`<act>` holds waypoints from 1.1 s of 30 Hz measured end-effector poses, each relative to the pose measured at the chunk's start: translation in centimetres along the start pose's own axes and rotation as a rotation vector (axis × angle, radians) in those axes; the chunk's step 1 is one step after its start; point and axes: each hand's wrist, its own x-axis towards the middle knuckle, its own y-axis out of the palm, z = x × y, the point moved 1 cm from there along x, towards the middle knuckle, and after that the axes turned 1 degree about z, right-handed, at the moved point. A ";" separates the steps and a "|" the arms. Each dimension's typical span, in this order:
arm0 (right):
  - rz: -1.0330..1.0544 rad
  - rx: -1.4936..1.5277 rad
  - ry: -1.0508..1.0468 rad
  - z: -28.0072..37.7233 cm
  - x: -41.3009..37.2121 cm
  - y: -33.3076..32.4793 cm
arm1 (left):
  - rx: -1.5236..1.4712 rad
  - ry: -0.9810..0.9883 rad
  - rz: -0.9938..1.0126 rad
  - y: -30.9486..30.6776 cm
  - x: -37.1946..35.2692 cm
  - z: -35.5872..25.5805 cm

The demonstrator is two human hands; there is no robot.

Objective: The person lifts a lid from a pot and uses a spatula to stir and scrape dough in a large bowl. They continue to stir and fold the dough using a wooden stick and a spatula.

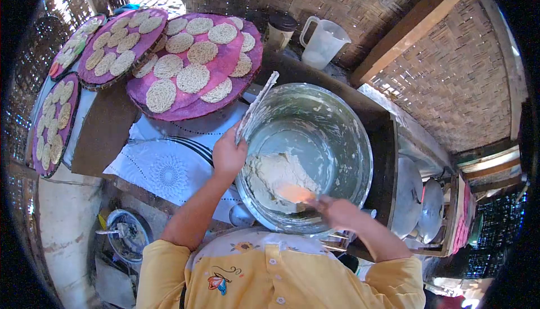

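Observation:
A large metal pot (360, 140) stands in front of me, its inner wall smeared with batter. Pale, thick dough (275, 171) is heaped in its near left part. My left hand (229, 154) is closed at the pot's left rim, around the lower end of a flat, dough-crusted stick (259, 103) that slants up past the rim. Over the near side of the pot, my right hand (336, 213) grips an orange spatula (295, 192). Its blade presses into the dough and is blurred by motion.
Round woven trays with purple liners (236, 89) hold several pale noodle-like discs at the left and back. A clear pitcher (324, 43) and a dark-lidded jar (279, 30) stand behind the pot. A smaller basin (147, 236) sits low left; metal lids (408, 196) are at right.

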 end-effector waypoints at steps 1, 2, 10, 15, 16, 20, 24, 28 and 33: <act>0.008 0.086 0.071 -0.7 -1.2 -1.2 | 0.014 0.000 0.002 -0.1 0.1 -0.2; -0.043 0.107 0.078 -2.1 -1.8 -1.5 | 0.028 -0.004 0.003 -0.1 0.1 -0.4; -0.374 0.226 0.013 -9.1 1.5 -1.3 | 0.005 -0.035 0.017 -0.2 0.0 -0.3; -0.178 0.235 0.393 -12.7 6.2 0.7 | 0.014 -0.017 0.015 -0.1 -0.1 -0.2; -0.219 0.352 0.443 -12.4 6.6 0.5 | 0.003 -0.019 0.012 0.0 -0.1 -0.1; -0.276 0.464 0.528 -13.4 9.6 1.6 | -0.010 0.005 -0.024 0.4 -0.1 0.6; -0.293 0.573 0.298 -12.4 11.3 1.9 | 0.015 0.000 -0.033 0.3 0.0 0.2; -0.356 0.105 0.056 -6.8 9.0 -1.6 | -0.021 0.006 -0.046 0.6 0.0 0.6; -0.229 -0.045 0.210 -1.1 5.1 0.7 | 0.008 0.021 -0.034 0.2 0.0 0.2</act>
